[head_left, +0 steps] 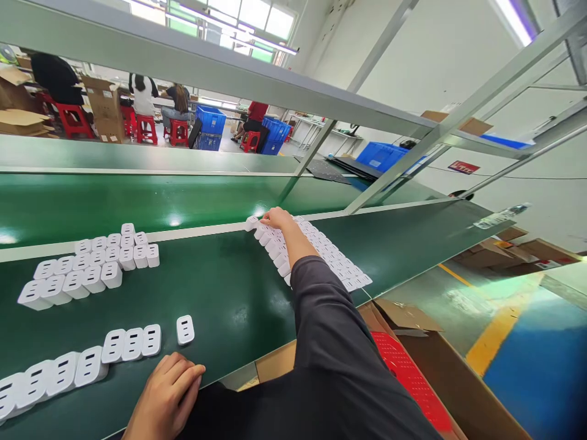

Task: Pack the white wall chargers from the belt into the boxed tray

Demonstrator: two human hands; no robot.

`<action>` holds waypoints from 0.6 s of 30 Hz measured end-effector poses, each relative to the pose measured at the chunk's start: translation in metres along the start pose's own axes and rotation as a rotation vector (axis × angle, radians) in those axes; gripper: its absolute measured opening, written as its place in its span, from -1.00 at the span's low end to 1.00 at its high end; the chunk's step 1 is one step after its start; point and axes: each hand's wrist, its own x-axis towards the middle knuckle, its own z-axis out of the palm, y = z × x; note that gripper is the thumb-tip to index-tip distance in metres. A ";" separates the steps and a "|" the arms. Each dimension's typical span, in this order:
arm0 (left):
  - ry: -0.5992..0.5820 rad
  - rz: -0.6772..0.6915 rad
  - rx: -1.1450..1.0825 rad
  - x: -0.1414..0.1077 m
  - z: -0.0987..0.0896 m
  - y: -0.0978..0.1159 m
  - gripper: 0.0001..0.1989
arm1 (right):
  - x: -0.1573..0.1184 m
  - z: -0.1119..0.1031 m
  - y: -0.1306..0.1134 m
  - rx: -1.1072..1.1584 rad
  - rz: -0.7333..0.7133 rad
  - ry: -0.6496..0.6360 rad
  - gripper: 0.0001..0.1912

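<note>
My right hand [276,218] reaches over the far left corner of a tightly packed block of white chargers [332,256]; its fingers are bent down on the chargers there, and what they hold is hidden. One white charger [251,223] sits just left of these fingers. My left hand [169,391] rests at the near edge of the green table [220,293], fingers curled together, with nothing visible in them. Just beyond it a single charger [185,330] stands apart. A row of chargers [132,343] runs to the left, and another group of chargers [94,269] stands behind.
A green conveyor belt [114,198] runs behind the table's white rail. Metal frame bars [316,146] cross above it. An open cardboard box [458,379] with a red perforated sheet [410,373] is below at right. People sit on red stools in the background.
</note>
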 end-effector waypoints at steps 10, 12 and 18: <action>0.004 -0.019 0.012 -0.002 0.001 0.000 -0.82 | -0.001 0.000 -0.018 0.106 -0.194 0.082 -0.55; 0.008 -0.024 0.016 -0.001 0.001 0.000 -0.82 | 0.001 0.000 -0.023 0.113 -0.233 0.043 -0.58; 0.012 -0.013 0.007 -0.001 0.001 0.000 -0.82 | 0.003 0.000 -0.023 0.084 -0.137 0.002 -0.58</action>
